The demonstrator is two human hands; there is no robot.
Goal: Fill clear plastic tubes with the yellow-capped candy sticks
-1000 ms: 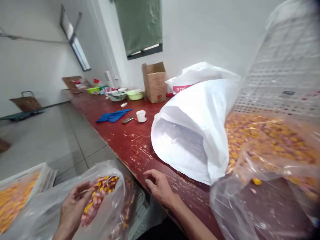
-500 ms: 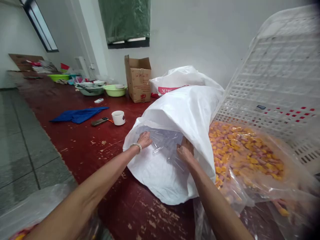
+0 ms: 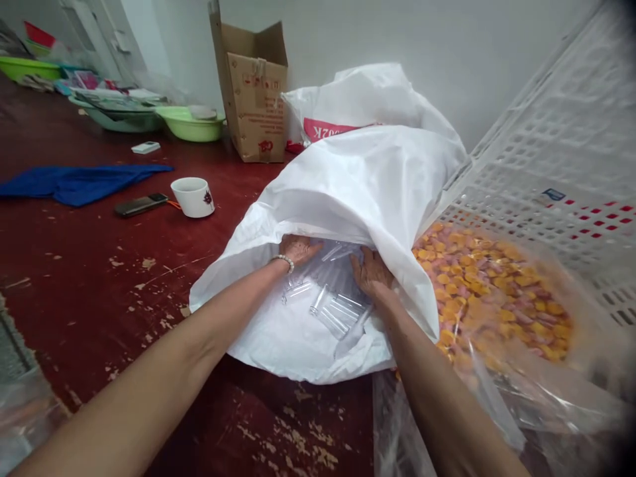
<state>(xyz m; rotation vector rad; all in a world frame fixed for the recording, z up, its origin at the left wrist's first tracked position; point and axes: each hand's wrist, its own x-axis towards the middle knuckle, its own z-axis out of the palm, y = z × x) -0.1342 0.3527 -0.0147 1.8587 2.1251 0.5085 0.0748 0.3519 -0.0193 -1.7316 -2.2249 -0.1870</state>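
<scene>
A large white woven sack [image 3: 348, 179] lies on its side with its mouth towards me. Inside it are several clear plastic tubes [image 3: 338, 311], some loose near the opening. My left hand [image 3: 299, 250], with a beaded bracelet at the wrist, reaches into the mouth on the left, fingers stretched out beside the tubes. On the right side my right hand [image 3: 371, 273] is also inside, fingers spread against the tubes. Neither hand is closed round a tube. The back of the sack's inside is hidden under its upper flap.
On the right, a clear bag of orange-and-pink pieces [image 3: 487, 285] lies beside a tilted white plastic basket [image 3: 536, 159]. A white cup [image 3: 193, 197], a dark phone-like device [image 3: 142, 205], blue cloth [image 3: 79, 182], a cardboard box [image 3: 256, 99] and a green basin [image 3: 191, 124] stand on the red tabletop [image 3: 163, 258].
Both hands have gone deeper into the sack. Tubes now lie closer to its mouth, on the lower flap. My view has moved nearer and tilted down.
</scene>
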